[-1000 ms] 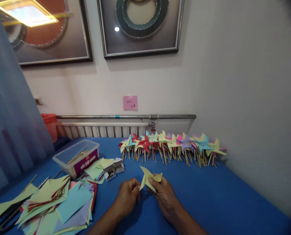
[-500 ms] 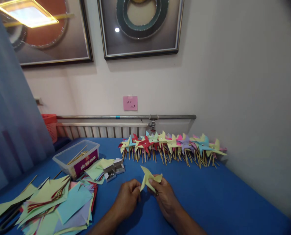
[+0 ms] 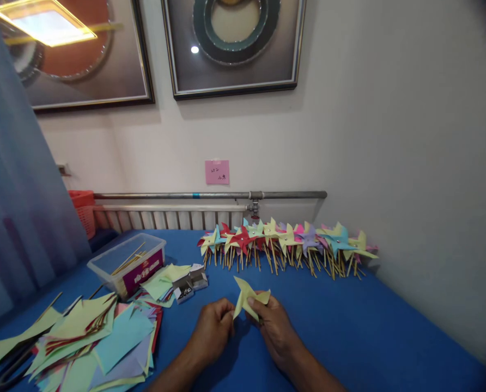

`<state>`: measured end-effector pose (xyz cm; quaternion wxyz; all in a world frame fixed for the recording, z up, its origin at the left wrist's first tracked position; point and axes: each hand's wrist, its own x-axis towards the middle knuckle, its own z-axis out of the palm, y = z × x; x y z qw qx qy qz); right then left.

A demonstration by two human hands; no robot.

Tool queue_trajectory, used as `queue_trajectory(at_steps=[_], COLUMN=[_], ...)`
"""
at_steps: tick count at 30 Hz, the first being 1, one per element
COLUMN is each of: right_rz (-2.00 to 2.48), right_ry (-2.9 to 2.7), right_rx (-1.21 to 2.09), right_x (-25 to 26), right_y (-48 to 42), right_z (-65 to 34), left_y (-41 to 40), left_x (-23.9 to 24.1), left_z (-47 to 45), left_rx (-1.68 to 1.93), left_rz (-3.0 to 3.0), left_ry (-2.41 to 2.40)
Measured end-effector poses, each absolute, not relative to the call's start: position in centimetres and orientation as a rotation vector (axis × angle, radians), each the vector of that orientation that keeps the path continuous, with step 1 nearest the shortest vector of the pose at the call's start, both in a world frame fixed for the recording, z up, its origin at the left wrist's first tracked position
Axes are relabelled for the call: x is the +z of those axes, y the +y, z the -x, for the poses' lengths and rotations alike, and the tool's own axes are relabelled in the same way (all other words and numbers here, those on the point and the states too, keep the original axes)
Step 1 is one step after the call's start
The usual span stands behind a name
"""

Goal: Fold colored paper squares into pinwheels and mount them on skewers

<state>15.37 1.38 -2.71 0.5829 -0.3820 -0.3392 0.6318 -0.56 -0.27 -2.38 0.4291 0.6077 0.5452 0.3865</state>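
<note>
A pale yellow paper pinwheel (image 3: 246, 294) is held above the blue tabletop, its corners folded in to the middle. My right hand (image 3: 276, 326) grips it from the right, thumb pressed on the centre and fingers behind the paper. On the other side, my left hand (image 3: 213, 329) is closed in a pinch at the tip of the lower left blade. Anything else inside those left fingers is hidden. Beyond my left hand sits a small open box of metal pins (image 3: 184, 291).
Finished pinwheels on sticks (image 3: 287, 245) lie in a row near the wall. To the left are stacked coloured paper sheets (image 3: 91, 337), black-handled scissors (image 3: 12, 356) and a clear plastic tub (image 3: 128, 261) with sticks. A metal pipe (image 3: 165, 196) runs along the wall.
Both hands and the pinwheel keep nearly the same pose. The whole view has shifted very slightly; nothing was picked up or let go.
</note>
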Motion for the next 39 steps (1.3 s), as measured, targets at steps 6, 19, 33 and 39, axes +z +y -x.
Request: queue_trajectory(at_steps=[6, 19, 33, 39], right_rz=[0.896, 0.915, 0.905, 0.943], right_ry=[-0.755, -0.74, -0.798, -0.804], right_rx=[1.487, 1.439, 1.4, 1.378], right_x=[-2.8, -2.6, -3.6, -3.7], right_y=[1.5, 1.4, 1.8, 2.0], right_z=[-15.3, -15.0, -15.2, -15.2], left_y=[-0.5, -0.9, -1.8, -1.6], left_x=[-1.8, -1.6, -1.4, -1.9], left_z=[0.5, 0.2, -0.9, -0.9], left_rx=[0.99, 1.031, 1.069, 1.081], left_rz=[-1.573, -1.677, -1.721, -1.722], left_ry=[1.428, 1.515, 1.614, 1.608])
